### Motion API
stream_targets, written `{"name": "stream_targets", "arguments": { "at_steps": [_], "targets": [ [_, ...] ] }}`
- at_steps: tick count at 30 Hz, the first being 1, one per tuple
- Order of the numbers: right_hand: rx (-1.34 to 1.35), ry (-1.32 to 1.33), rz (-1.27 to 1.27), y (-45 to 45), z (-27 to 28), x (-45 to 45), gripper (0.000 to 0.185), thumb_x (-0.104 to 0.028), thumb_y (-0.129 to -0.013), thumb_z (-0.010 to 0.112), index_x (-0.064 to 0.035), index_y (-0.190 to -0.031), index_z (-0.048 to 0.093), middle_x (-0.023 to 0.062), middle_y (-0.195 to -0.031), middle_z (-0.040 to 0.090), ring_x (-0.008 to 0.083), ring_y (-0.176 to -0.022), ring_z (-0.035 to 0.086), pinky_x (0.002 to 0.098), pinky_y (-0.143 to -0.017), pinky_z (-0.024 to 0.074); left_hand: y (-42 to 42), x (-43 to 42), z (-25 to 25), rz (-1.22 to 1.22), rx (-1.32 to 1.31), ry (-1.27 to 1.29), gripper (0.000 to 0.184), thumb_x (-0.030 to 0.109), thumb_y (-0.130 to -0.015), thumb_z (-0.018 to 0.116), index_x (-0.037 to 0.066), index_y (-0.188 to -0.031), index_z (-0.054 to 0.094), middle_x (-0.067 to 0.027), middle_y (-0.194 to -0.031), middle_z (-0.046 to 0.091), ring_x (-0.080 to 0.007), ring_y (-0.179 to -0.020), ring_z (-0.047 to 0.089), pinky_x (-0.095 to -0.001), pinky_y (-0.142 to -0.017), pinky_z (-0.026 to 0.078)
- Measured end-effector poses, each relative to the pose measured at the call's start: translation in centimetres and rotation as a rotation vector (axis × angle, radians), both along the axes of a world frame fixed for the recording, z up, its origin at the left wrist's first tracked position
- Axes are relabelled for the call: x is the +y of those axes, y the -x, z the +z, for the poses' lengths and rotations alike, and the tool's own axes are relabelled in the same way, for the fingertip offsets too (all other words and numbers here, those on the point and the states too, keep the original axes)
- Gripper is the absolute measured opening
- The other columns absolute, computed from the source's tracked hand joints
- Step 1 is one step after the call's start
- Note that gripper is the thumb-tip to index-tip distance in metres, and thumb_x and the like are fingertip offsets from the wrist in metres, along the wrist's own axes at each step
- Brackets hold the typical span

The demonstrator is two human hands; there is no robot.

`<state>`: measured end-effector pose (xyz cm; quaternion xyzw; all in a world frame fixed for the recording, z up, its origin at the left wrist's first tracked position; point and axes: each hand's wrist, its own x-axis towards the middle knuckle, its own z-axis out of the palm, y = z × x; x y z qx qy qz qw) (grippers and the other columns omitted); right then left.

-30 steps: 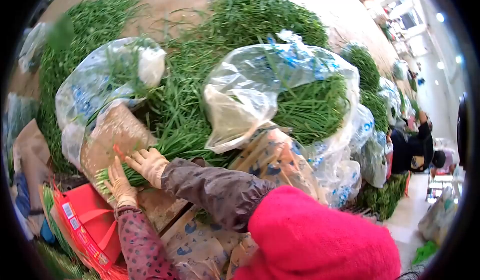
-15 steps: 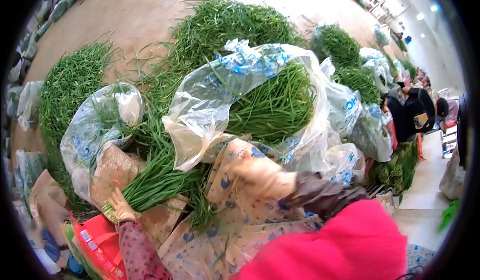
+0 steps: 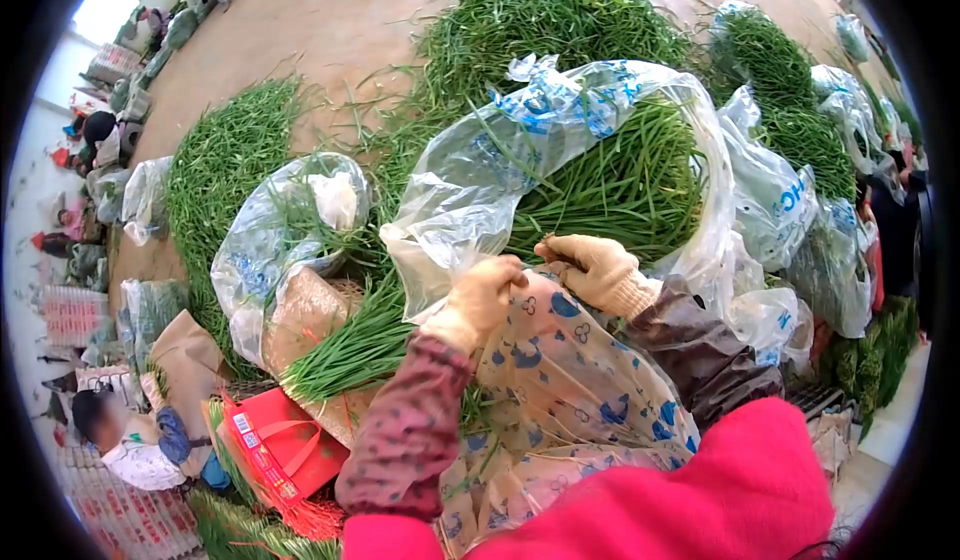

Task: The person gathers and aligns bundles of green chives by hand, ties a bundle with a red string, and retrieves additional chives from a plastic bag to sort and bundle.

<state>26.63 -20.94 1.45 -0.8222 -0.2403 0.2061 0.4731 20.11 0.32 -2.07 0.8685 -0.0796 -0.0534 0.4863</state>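
My left hand (image 3: 483,302), in a cream glove, is closed with the fingers curled at the near edge of the open clear plastic bag (image 3: 450,210). To its right, my right hand (image 3: 597,268), gloved too, is pinched closed beside the same bag. What either hand grips is too small to make out. Long green stalks (image 3: 620,185) fill the bag. A loose bunch of green stalks (image 3: 355,350) lies on a brown board (image 3: 308,310), left of my left hand. The patterned apron (image 3: 560,360) spreads below both hands.
A red bag (image 3: 290,440) with red ties stands at lower left. Green heaps (image 3: 550,30) lie on the floor beyond. A second clear bag (image 3: 255,260) is on the left, and filled bags (image 3: 780,210) line the right. A person (image 3: 140,450) is at far left.
My left hand has left the bunch on the board and moved right. My right hand is now near it, fingers pinched. The view has shifted left, showing more people there.
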Motion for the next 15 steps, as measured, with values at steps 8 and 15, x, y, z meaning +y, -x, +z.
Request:
{"name": "stream_targets", "arguments": {
  "at_steps": [8, 15],
  "targets": [
    [-0.074, 0.468, 0.113, -3.8, 1.0, -0.3, 0.031, -0.016, -0.087, 0.061, -0.0095, -0.117, 0.061, 0.0100, -0.107, 0.067, 0.0279, -0.096, 0.065, 0.0340, -0.083, 0.0525, -4.8, 5.7, 0.4, 0.409, 0.364, -1.242, 0.091, 0.044, -0.070, 0.075, 0.024, -0.147, 0.030, -0.0109, -0.158, 0.014, -0.0301, -0.147, 0.001, -0.0693, -0.109, 0.008],
    [-0.297, 0.618, 0.597, -6.4, -1.4, 10.4, 0.026, -0.010, -0.080, 0.061, -0.0073, -0.106, 0.063, 0.0154, -0.101, 0.068, 0.0291, -0.094, 0.067, 0.0392, -0.075, 0.0547, -7.1, 5.6, 5.9, 0.505, 0.400, -1.142, 0.090, 0.049, -0.067, 0.079, 0.014, -0.141, 0.043, -0.0155, -0.154, 0.026, -0.0320, -0.145, 0.011, -0.0639, -0.110, 0.018]
  ]
}}
